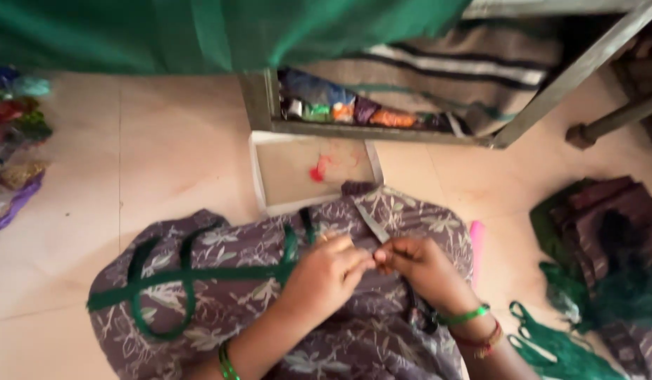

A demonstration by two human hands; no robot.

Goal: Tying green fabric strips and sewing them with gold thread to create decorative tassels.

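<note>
Two hands meet right in the middle here, over a lap covered in purple floral cloth [270, 309]. Starting far left on the floor there's a heap of shiny coloured scraps [13, 141], pushed off to the side, well apart from the hands. Next, a long green strip [178, 278] lies looped across the lap, so the cloth works as a rest for it and keeps the slack off the tile floor [164, 155]. The left hand [326, 274] has its grip pinched shut on the strip's near end, fingertips touching the right hand's. The right hand [417, 267] is pinched too, but what it's pinching is too small and blurry to tell, maybe thread or a needle. Just beyond the hands sits a shallow white tray [259, 176] with a bit of red thread [317, 172], close for easy reaching. Far right: a pile of dark and green fabric [593, 260].
</note>
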